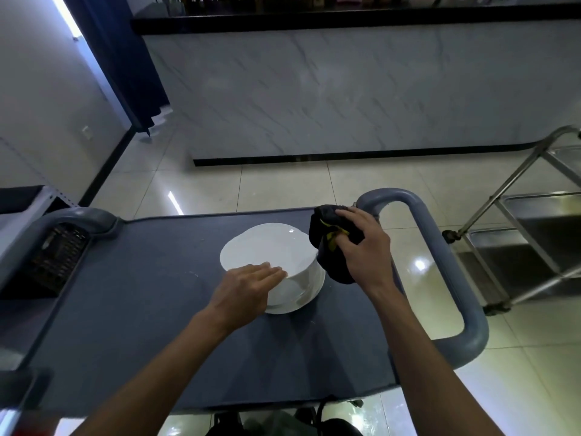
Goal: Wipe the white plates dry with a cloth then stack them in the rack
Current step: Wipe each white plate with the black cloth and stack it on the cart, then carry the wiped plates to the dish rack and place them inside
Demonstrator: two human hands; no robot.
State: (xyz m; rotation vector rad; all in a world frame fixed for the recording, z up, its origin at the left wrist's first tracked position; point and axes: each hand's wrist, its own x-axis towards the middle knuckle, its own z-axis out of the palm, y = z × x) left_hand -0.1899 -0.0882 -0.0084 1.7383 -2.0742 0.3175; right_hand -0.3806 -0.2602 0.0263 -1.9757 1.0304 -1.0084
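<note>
1. A dark grey cart surface (pixel 157 309) with rounded grey handles fills the lower view; a steel trolley (pixel 534 234) is seen at 3 o'clock on the tiled floor, well apart.
2. A stack of white plates (pixel 267 247) is found near the middle of the surface, slightly towards 1 o'clock. Being round, it offers no long axis; the rim is reachable from any side.
3. The left hand (pixel 248 284) is laid flat and unclenched on the near rim of the top plate at 7 o'clock, fingers pointed to 2 o'clock, nothing gripped.
4. The right hand (pixel 361 243) is held at 3 o'clock of the stack, clenched around a bunched black cloth (pixel 330 262) touching the stack's side.
5. The left hand is judged nearer, so the top plate would likely be lifted by it and wiped by the right.
</note>
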